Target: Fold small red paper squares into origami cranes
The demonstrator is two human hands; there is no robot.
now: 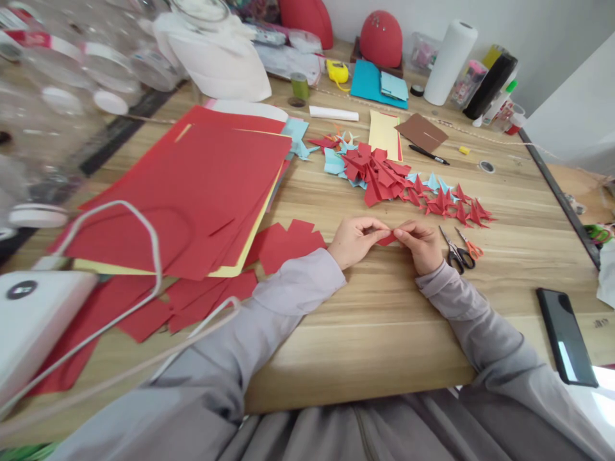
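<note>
Between my two hands is a small red paper piece (385,239), held just above the wooden table (375,346). My left hand (356,241) pinches its left side between thumb and fingers. On the other side, my right hand (419,243) grips the paper with thumb and forefinger. Beyond the hands lies a pile of folded red paper shapes (377,171), with pointed red paper figures (439,202) and light blue ones (435,183) trailing to the right. Red paper cut-offs (291,246) rest left of my left hand.
Large red sheets (192,192) cover the left side beside a white device (43,326) with a cable. Black scissors (460,256) and orange scissors (473,246) lie right of my right hand. A phone (567,336) is at the right edge. A yellow tape measure (337,72) sits at the back.
</note>
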